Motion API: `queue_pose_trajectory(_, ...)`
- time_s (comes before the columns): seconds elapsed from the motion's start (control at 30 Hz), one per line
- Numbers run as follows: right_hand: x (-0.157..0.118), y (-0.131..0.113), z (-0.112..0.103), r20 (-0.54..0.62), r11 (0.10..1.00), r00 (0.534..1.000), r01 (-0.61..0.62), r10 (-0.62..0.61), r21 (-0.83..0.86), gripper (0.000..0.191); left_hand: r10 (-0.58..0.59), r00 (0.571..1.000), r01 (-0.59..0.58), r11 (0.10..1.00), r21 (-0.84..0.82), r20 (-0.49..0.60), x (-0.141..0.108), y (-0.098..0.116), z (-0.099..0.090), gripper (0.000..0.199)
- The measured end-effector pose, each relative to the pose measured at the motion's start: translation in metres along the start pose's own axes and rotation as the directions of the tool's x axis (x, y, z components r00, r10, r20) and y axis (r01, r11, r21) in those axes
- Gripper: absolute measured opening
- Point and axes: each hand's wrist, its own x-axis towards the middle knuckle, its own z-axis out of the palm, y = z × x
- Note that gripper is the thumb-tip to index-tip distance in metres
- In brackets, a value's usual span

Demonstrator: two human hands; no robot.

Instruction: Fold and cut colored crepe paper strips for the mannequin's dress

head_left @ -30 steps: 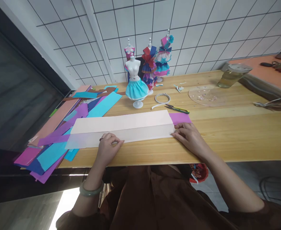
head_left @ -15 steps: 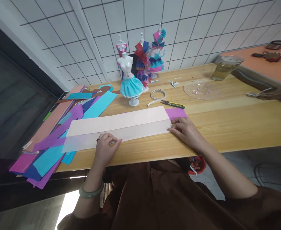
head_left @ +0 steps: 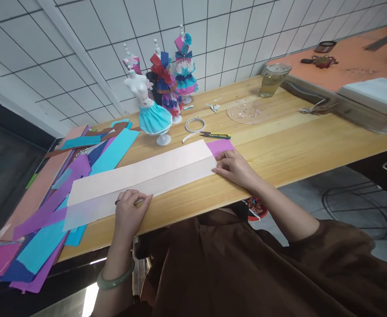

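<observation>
A long pale pink paper strip point(head_left: 140, 167) lies slantwise on the wooden table, with a thin see-through whitish strip point(head_left: 177, 175) along its near side. My left hand point(head_left: 129, 211) has curled fingers and pinches the near edge of the whitish strip, left of its middle. At the strip's right end, my right hand point(head_left: 235, 169) closes thumb and fingers on the corner. A purple paper piece point(head_left: 220, 147) sticks out from under that end. Beyond the strips stand a white mini dress form in a turquoise skirt point(head_left: 154, 118), a tape roll point(head_left: 195, 125) and yellow-black thread snips point(head_left: 216, 135).
Coloured paper strips point(head_left: 41, 207) pile up at the left. Several dressed mini mannequins point(head_left: 185, 66) stand by the tiled wall. A clear dish of beads point(head_left: 238, 115) and a lidded cup of liquid point(head_left: 272, 81) are at the back right, near an orange surface point(head_left: 299, 70).
My view has swung to the right, so the table things appear farther left and more of the orange surface shows. Both hands keep their places on the strip.
</observation>
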Motion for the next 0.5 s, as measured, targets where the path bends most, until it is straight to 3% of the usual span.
queue_pose_trajectory(0.5, 0.0005, 0.0016, 0.0015, -0.005, 1.0, 1.0, 0.008, -0.008, 0.006, 0.02, -0.015, 1.0, 0.015, 1.0, -0.012, 0.004, -0.0006, 0.0017, -0.0012, 0.016)
